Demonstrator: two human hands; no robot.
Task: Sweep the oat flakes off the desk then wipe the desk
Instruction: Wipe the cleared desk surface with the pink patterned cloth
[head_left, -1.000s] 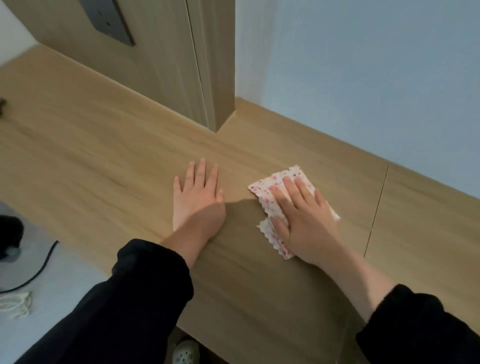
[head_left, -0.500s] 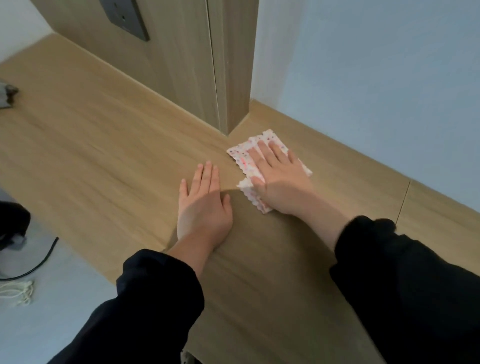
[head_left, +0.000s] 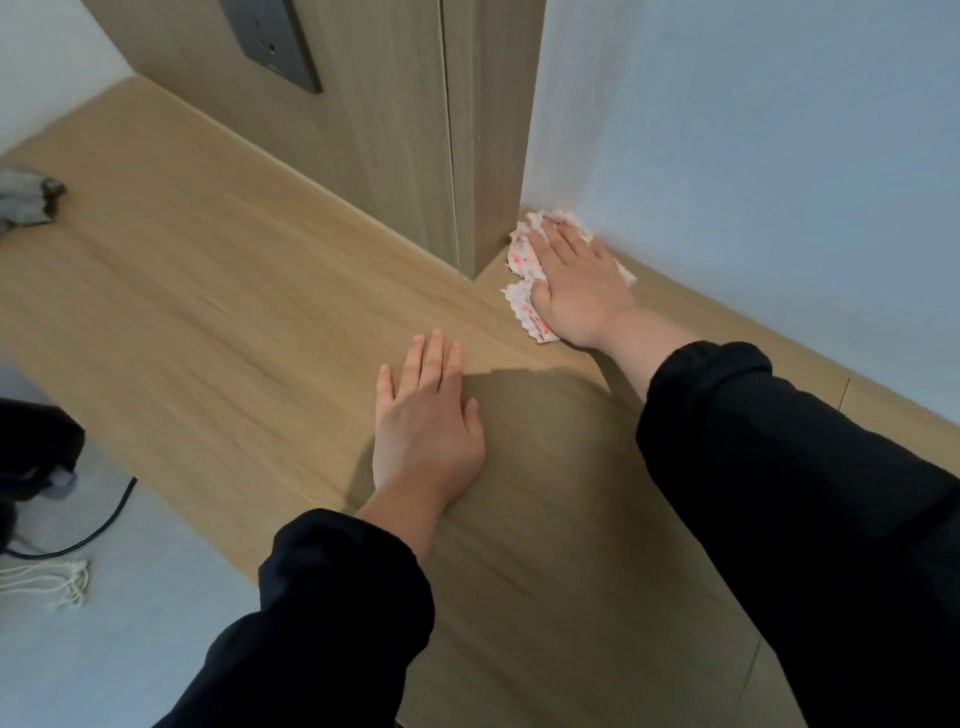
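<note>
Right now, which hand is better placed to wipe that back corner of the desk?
The right hand: it presses the dotted cloth there, while the left hand lies flat and empty, nearer the front.

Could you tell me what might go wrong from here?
The cloth is bunched in the corner between wooden panel and wall, so the right hand may push dirt into that seam instead of lifting it. The left hand rests flat on the desk, so the patch beneath it could go unwiped.
</note>
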